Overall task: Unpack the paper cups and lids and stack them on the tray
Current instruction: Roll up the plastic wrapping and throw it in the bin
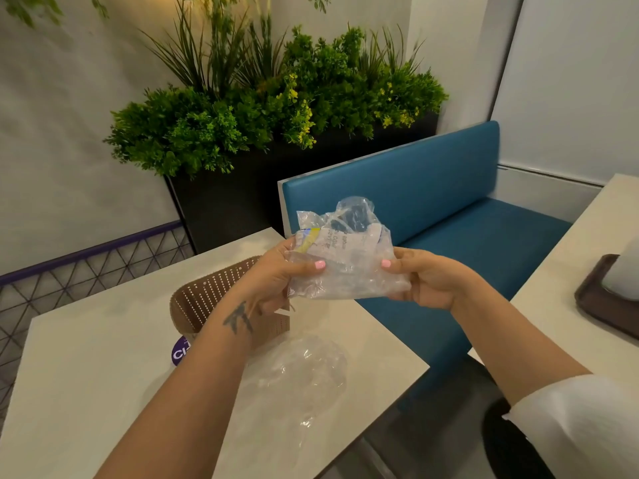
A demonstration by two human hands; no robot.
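Paper cups and lids do not plainly show in the head view; what you hold is a crumpled clear plastic bag (342, 257) with printed lettering and a yellow stripe, raised in the air above the white table (86, 375) with the blue bench (432, 188) behind it. Your left hand (276, 281) pinches the bag's left edge between thumb and curled fingers, and your right hand (420, 278) pinches its right edge the same way, so both hands are clamped on the wrapper. It looks slack and nearly empty, though something dark shows through its top and you cannot tell what that is. Below your left forearm sits a brown perforated basket (207, 299), and just beside it a second clear wrapper (304, 371) lies flat on the table. A dark brown tray (594, 299) rests on the neighbouring table at the right, with a pale object on it, cut off by the frame. Judging from two loose wrappers, unpacking seems largely done; whether the stacking is finished cannot be confirmed.
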